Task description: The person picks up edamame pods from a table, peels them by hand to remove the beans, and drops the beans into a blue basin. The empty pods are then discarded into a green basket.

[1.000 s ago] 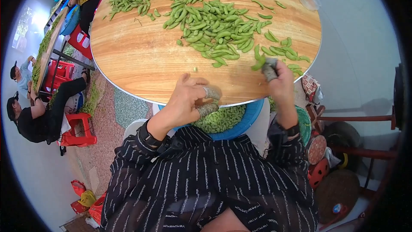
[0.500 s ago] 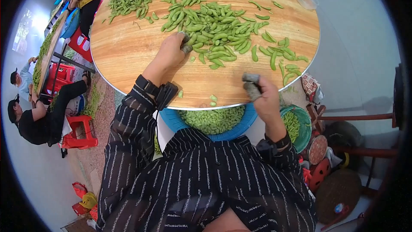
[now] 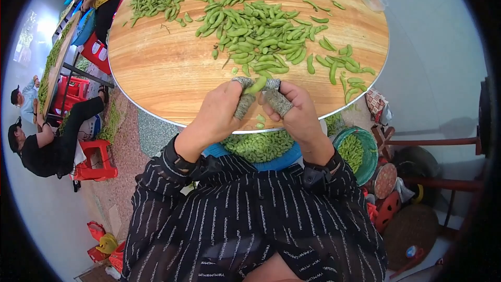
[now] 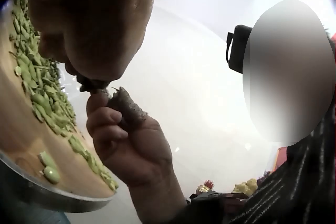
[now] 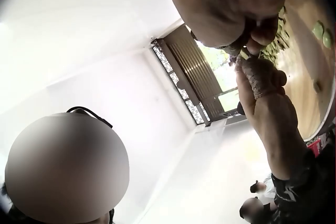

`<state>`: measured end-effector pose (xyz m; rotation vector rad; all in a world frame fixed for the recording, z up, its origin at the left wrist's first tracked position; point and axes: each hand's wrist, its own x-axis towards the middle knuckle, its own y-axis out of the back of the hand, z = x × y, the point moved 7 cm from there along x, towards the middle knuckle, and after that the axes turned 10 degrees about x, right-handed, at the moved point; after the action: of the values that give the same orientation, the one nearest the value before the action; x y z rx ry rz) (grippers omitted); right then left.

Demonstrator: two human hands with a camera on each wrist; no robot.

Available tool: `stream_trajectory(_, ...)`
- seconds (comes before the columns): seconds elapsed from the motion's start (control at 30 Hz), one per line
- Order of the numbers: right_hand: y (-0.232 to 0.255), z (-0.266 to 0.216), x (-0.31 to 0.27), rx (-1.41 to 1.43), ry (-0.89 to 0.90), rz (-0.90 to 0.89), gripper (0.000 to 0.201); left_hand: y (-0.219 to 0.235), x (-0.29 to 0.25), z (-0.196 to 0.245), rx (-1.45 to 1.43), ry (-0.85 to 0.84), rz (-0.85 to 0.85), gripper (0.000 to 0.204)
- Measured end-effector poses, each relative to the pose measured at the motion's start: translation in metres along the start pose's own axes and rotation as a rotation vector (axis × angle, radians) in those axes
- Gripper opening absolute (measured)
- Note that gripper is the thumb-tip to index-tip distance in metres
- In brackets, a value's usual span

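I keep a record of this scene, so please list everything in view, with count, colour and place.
round table: one, light wood, centre
pods: many, green, heaped on it
loose beans: a few, pale green, near its front edge
cup: one, clear, its far right
basin: one, blue, holding beans, below its front edge
tub: one, green, holding pods, right
stools: several, red, left
other people: three, yellow, blue, black tops, left
left hand: one, grey-wrapped fingers, pinching a pod
right hand: one, grey-wrapped fingers, beside it
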<state>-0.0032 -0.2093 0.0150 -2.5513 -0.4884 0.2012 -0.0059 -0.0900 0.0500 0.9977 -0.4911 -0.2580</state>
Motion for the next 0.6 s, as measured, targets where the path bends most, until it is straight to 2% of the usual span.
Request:
stream_trajectory(0.1, 0.0, 0.004, -0.004, 0.046, -0.047, 0.015, 0.017, 0.0, -0.003, 0.009, 0.066, -0.056, 0.061, 0.025)
stream_trajectory(0.17, 0.0, 0.006, -0.005, 0.119, -0.049, -0.008, 0.018, 0.0, -0.005, 0.016, 0.232, -0.105, 0.129, 0.037)
stream_trajectory(0.37, 0.003, 0.013, -0.004, 0.162, -0.031, -0.001, 0.021, -0.002, -0.008, 0.023, 0.304, -0.162, 0.15, 0.037)
stream_trajectory(0.5, 0.006, 0.02, -0.003, 0.176, 0.006, 0.058, 0.022, -0.014, -0.015, 0.015, 0.266, -0.212, 0.222, 0.041)
stream_trajectory(0.6, 0.007, 0.024, 0.001, 0.157, 0.068, -0.01, 0.019, -0.019, -0.016, 0.008, 0.177, -0.176, 0.236, 0.037)
